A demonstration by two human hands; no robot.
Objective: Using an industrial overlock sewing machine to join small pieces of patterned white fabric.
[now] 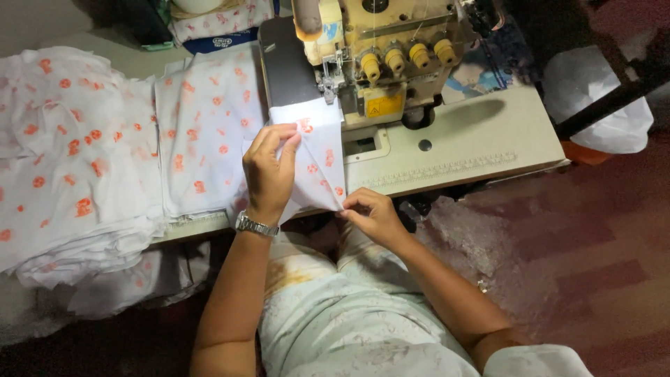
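A white fabric piece (317, 157) with orange prints lies on the sewing table, its far end under the presser foot (326, 87) of a cream overlock sewing machine (391, 52). My left hand (269, 171) pinches the fabric's left edge, with a metal watch (255, 225) on that wrist. My right hand (373, 213) grips the fabric's near corner at the table's front edge.
Stacks of the same white, orange-printed fabric (202, 126) and a bigger heap (66, 153) lie left of the machine. The cream table top (481, 139) extends right. A white bag (600, 98) sits beyond it. Dark red floor (572, 251) lies to the right.
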